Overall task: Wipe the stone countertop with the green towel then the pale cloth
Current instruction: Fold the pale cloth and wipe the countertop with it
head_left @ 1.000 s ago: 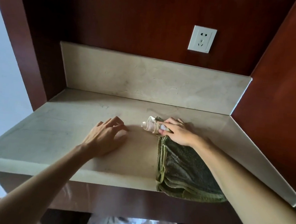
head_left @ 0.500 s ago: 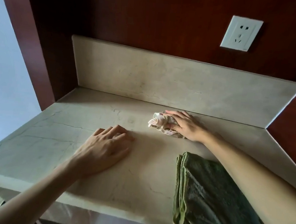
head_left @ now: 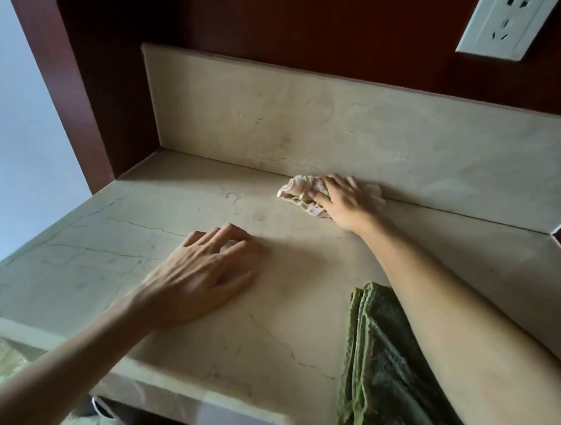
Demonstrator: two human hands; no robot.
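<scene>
The beige stone countertop [head_left: 289, 319] fills the middle of the view. My right hand [head_left: 343, 201] grips the crumpled pale cloth [head_left: 296, 191] and presses it on the stone at the back, right against the upstand. My left hand [head_left: 204, 277] rests flat on the countertop with fingers spread, holding nothing. The folded green towel [head_left: 389, 387] lies at the front right of the countertop, partly under my right forearm and hanging over the front edge.
A stone upstand [head_left: 348, 129] runs along the back and the right side. Dark red wood panels [head_left: 257, 14] rise behind, with a white wall socket [head_left: 502, 24] at the upper right. The countertop's left and front edges drop off to the floor.
My right hand has carried the pale cloth off the green towel and back to the upstand. My left hand stays flat on the stone. The camera has moved closer.
</scene>
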